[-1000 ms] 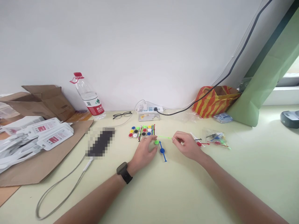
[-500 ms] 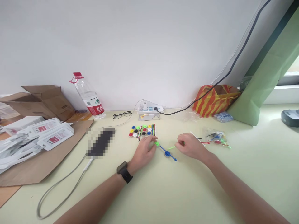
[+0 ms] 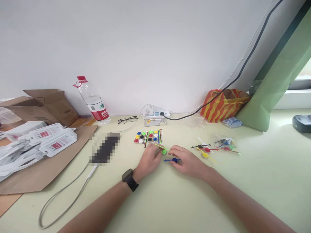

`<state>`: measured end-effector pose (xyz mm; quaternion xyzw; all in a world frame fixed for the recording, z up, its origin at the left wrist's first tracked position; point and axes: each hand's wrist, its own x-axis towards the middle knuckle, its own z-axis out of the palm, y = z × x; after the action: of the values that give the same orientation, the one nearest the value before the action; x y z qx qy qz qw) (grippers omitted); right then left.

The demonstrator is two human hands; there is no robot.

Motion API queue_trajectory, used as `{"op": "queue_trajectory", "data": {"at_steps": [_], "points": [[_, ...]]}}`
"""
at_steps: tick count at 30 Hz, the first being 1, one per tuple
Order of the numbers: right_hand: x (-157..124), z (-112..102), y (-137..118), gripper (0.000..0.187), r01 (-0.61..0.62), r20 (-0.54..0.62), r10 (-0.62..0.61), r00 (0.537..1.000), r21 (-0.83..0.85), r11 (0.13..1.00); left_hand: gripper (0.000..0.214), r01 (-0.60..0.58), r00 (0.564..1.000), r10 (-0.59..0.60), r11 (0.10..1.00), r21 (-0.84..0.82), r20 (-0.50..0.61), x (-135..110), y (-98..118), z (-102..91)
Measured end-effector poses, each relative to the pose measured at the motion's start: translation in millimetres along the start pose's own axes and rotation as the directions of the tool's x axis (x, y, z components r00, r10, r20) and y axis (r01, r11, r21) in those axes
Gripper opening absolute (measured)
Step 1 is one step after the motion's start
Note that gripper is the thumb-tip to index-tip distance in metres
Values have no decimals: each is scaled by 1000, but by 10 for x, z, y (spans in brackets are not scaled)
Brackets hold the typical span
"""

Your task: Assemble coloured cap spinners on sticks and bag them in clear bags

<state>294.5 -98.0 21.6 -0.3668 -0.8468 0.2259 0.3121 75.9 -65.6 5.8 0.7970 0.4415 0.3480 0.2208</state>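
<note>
My left hand [image 3: 151, 158], with a black watch at its wrist, has its fingers closed at the edge of a small green round spinner base [image 3: 164, 151]. A light green arrow [image 3: 159, 146] lies across the top of that base. My right hand [image 3: 183, 160] is just to the right, fingers curved and thumb apart, its fingertips close to the arrow's right end. Below those fingertips sits a blue spinner [image 3: 174, 160] with its arrow pointing left; the right hand partly covers it. Farther right are a black spinner [image 3: 200, 146], a red spinner [image 3: 207, 150] and a yellow spinner [image 3: 205, 155].
Behind my left hand lie several coloured round bases [image 3: 150, 139] with thin arrows among them. A clear bag of parts [image 3: 226, 143] is at the right. A power strip [image 3: 156, 113], glasses [image 3: 127, 120] and a water bottle [image 3: 96, 105] stand along the wall.
My right hand has moved left, and the light green arrow it held is now over the green base. The blue arrow has turned to point left. Spinners the right hand covered now show.
</note>
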Motion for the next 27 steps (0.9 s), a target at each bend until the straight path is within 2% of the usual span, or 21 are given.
{"op": "queue_trajectory", "data": {"at_steps": [2, 4, 6, 8, 9, 11, 13, 15, 17, 19, 20, 23, 27], "points": [[-21, -23, 112, 18, -16, 10, 17, 1000, -81, 997, 22, 2, 1000, -2, 1000, 3, 6, 1, 2, -4], [-39, -100, 280, 19, -75, -37, 69, 997, -188, 979, 22, 17, 1000, -17, 1000, -3, 12, -1, 10, -13], [-50, -200, 447, 22, -175, -141, 138, 980, -308, 935, 22, 23, 999, -22, 1000, -15, 22, -8, 27, -25], [-49, -295, 554, 19, -291, -298, 179, 938, -389, 874, 20, 8, 998, -6, 999, -34, 55, -19, 52, -37], [-43, -331, 572, 16, -324, -359, 181, 915, -391, 861, 19, -7, 997, 11, 999, -48, 82, -26, 67, -42], [-21, -370, 537, 11, -322, -412, 180, 893, -308, 895, 16, -41, 991, 51, 996, -83, 128, -41, 93, -49], [6, -358, 430, 12, -258, -370, 193, 909, -135, 957, 14, -55, 991, 68, 993, -109, 119, -48, 108, -52], [26, -303, 300, 15, -209, -246, 218, 944, 64, 976, 17, -41, 999, 42, 991, -125, 8, -44, 107, -54], [38, -224, 195, 17, -211, -67, 232, 970, 235, 949, 26, -17, 989, -5, 989, -145, -151, -30, 93, -58], [44, -142, 144, 13, -246, 65, 239, 969, 365, 898, 31, -3, 976, -33, 987, -162, -216, -17, 81, -65], [47, -106, 139, 9, -263, 93, 247, 964, 415, 871, 29, 1, 981, -32, 987, -163, -189, -13, 79, -69], [59, -31, 187, 8, -295, 98, 286, 953, 509, 809, 22, -10, 1000, 11, 990, -143, 7, -16, 101, -79], [71, -12, 279, 13, -334, 117, 325, 938, 547, 767, 17, -89, 982, 104, 991, -99, 157, -26, 148, -76]]}}
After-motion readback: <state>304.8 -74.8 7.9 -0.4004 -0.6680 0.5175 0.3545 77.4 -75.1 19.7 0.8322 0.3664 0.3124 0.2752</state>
